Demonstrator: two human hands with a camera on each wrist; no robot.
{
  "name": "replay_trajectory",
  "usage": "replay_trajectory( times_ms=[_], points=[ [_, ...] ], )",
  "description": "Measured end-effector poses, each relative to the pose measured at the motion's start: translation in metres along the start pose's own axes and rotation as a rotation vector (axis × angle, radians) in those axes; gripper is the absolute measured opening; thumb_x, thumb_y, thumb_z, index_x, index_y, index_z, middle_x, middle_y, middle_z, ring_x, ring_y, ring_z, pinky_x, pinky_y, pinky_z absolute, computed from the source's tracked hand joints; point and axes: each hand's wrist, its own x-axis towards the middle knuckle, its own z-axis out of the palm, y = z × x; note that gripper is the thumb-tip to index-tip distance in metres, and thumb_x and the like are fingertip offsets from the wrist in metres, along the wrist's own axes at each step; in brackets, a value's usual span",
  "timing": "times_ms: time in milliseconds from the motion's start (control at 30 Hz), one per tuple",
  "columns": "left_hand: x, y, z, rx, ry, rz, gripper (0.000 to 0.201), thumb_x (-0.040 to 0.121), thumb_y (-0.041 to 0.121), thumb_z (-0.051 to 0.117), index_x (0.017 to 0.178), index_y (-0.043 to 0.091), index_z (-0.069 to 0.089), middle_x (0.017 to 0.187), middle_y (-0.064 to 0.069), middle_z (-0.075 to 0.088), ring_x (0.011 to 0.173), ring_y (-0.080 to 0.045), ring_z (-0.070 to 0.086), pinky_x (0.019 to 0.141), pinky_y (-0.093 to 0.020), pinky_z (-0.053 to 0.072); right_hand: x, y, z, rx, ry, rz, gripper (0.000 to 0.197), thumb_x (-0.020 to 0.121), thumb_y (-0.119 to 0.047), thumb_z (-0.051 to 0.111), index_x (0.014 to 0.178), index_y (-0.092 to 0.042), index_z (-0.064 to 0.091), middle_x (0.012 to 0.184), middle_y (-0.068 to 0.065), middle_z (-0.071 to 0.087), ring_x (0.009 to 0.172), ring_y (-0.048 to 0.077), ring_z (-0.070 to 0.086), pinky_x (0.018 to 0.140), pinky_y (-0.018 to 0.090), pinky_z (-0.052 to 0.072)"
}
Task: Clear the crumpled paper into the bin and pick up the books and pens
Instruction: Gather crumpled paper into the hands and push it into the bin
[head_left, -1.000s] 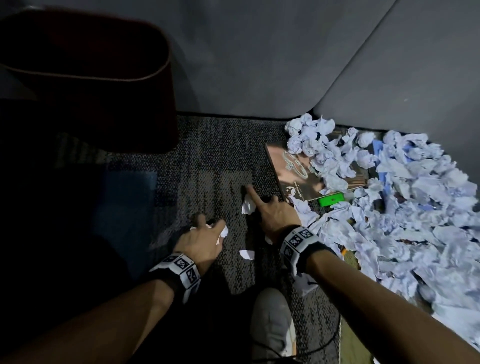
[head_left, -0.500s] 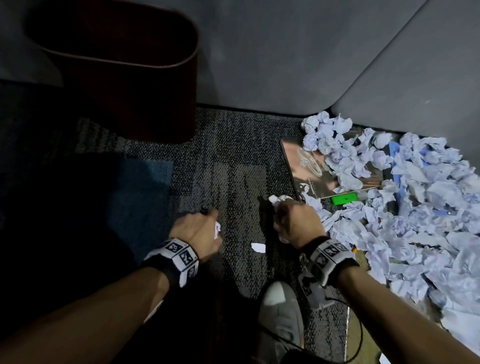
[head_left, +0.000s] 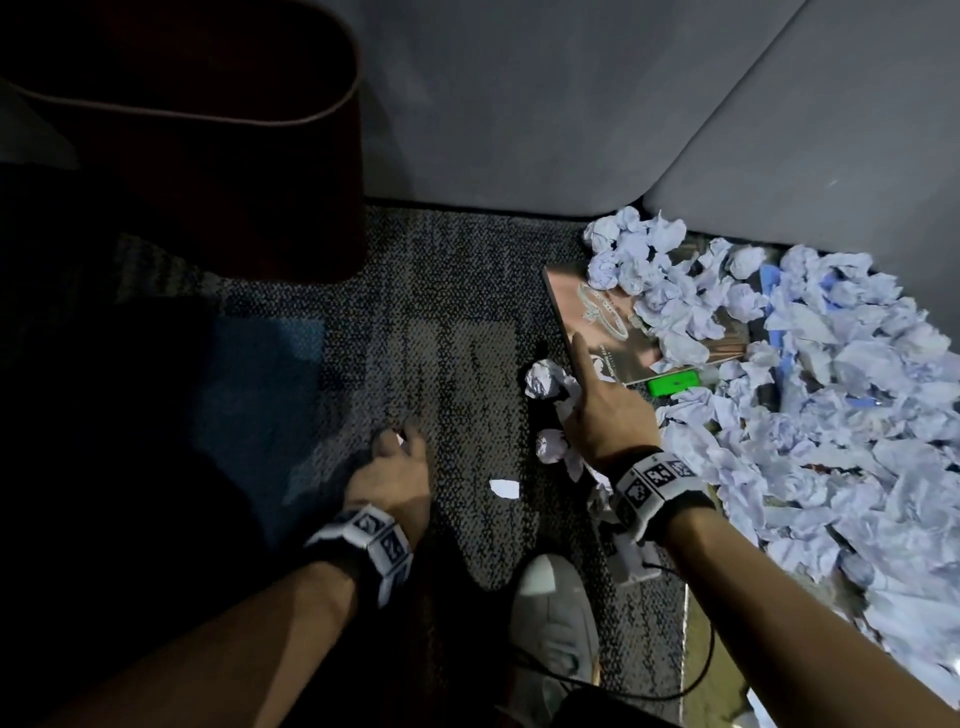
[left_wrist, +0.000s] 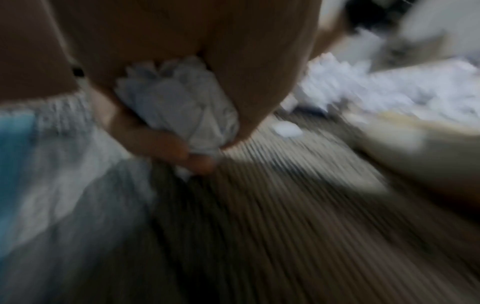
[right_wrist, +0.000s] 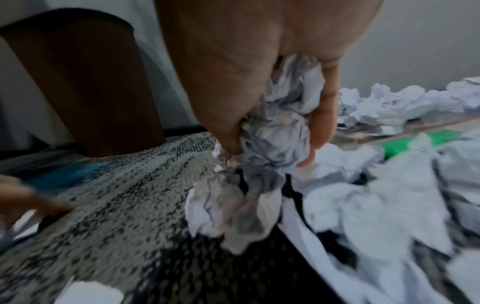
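A heap of crumpled white paper (head_left: 810, 415) covers the carpet on the right and partly buries a brown book (head_left: 613, 332). A green pen (head_left: 672, 385) lies at the book's near edge. My right hand (head_left: 597, 410) grips a bunch of crumpled paper (right_wrist: 275, 127) at the heap's left edge, its index finger stretched over the book. My left hand (head_left: 395, 467) hovers over bare carpet to the left, holding a wad of crumpled paper (left_wrist: 179, 109) in its curled fingers. The dark brown bin (head_left: 218, 156) stands at the far left against the wall.
Grey panels (head_left: 519, 104) wall off the far side. A small paper scrap (head_left: 504, 488) lies between my hands. My white shoe (head_left: 556, 639) and a black cable (head_left: 691, 680) sit near the bottom. A blue carpet patch (head_left: 260, 384) lies left.
My right hand moved right to the book's corner and stretched out its index finger, still holding paper. My left hand shifted slightly with its wad. The view tilted down and left.
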Motion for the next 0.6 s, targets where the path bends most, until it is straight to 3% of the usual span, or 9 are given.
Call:
replay_trajectory(
  times_ms=[67,100,167,233,300,333,433,600],
  points=[
    [-0.012,-0.002,0.017,0.039,0.086,0.05,0.044,0.076,0.012,0.031,0.094,0.003,0.07,0.086,-0.014,0.062,0.036,-0.021,0.055,0.035,-0.022,0.042,0.008,-0.005,-0.002,-0.033,-0.024,-0.037,0.088,0.089,-0.019,0.05,0.15,-0.032,-0.012,0.083,0.013,0.063,0.066,0.029,0.058,0.058,0.034,0.041],
    [-0.013,-0.005,0.028,0.041,0.124,0.076,0.04,0.074,0.013,0.032,0.08,0.005,0.071,0.08,-0.014,0.062,0.029,-0.018,0.049,0.031,-0.019,0.037,0.012,-0.007,-0.002,-0.065,-0.06,-0.055,0.087,0.089,-0.017,0.049,0.15,-0.032,-0.011,0.087,0.014,0.065,0.068,0.029,0.059,0.059,0.035,0.043],
    [-0.012,-0.008,0.028,0.055,0.174,0.096,0.027,0.074,0.015,0.04,0.073,0.01,0.066,0.08,-0.013,0.06,0.027,-0.019,0.048,0.03,-0.019,0.035,0.021,-0.012,0.0,-0.108,-0.132,-0.079,0.085,0.089,-0.016,0.049,0.151,-0.032,-0.008,0.097,0.016,0.066,0.081,0.031,0.064,0.066,0.038,0.049],
    [-0.013,-0.009,0.01,0.03,0.073,0.101,0.016,0.081,0.016,0.052,0.092,0.012,0.063,0.098,-0.013,0.056,0.046,-0.026,0.062,0.038,-0.026,0.041,0.026,-0.017,0.002,-0.113,-0.183,-0.105,0.087,0.089,-0.016,0.051,0.151,-0.031,-0.008,0.101,0.016,0.066,0.088,0.032,0.065,0.071,0.04,0.051],
    [-0.009,-0.013,0.002,0.006,-0.039,0.071,0.027,0.093,0.02,0.043,0.119,0.014,0.046,0.121,-0.012,0.043,0.086,-0.033,0.067,0.062,-0.036,0.048,0.03,-0.021,0.002,-0.097,-0.213,-0.121,0.087,0.089,-0.017,0.052,0.151,-0.031,-0.007,0.105,0.017,0.065,0.092,0.033,0.064,0.074,0.042,0.051],
    [-0.007,-0.014,-0.003,-0.03,-0.085,0.072,0.03,0.094,0.023,0.041,0.123,0.015,0.042,0.124,-0.011,0.041,0.098,-0.034,0.063,0.072,-0.039,0.049,0.032,-0.021,0.002,-0.084,-0.23,-0.126,0.087,0.089,-0.018,0.052,0.151,-0.032,-0.007,0.108,0.018,0.063,0.094,0.034,0.064,0.077,0.043,0.051],
    [-0.002,-0.008,-0.025,-0.113,-0.079,0.133,0.039,0.087,0.033,0.052,0.12,0.016,0.045,0.122,-0.012,0.047,0.107,-0.037,0.059,0.083,-0.042,0.048,0.035,-0.019,0.003,-0.052,-0.255,-0.132,0.095,0.084,-0.018,0.061,0.15,-0.036,-0.005,0.124,0.02,0.045,0.098,0.038,0.062,0.082,0.046,0.052],
    [-0.007,0.05,-0.025,-0.067,-0.057,0.402,0.041,0.087,0.039,0.057,0.12,0.017,0.047,0.121,-0.012,0.045,0.102,-0.036,0.06,0.076,-0.042,0.05,0.028,-0.011,0.004,-0.02,-0.248,-0.26,0.1,0.082,-0.022,0.066,0.148,-0.042,-0.006,0.119,0.015,0.04,0.088,0.037,0.063,0.084,0.046,0.053]
  ],
)
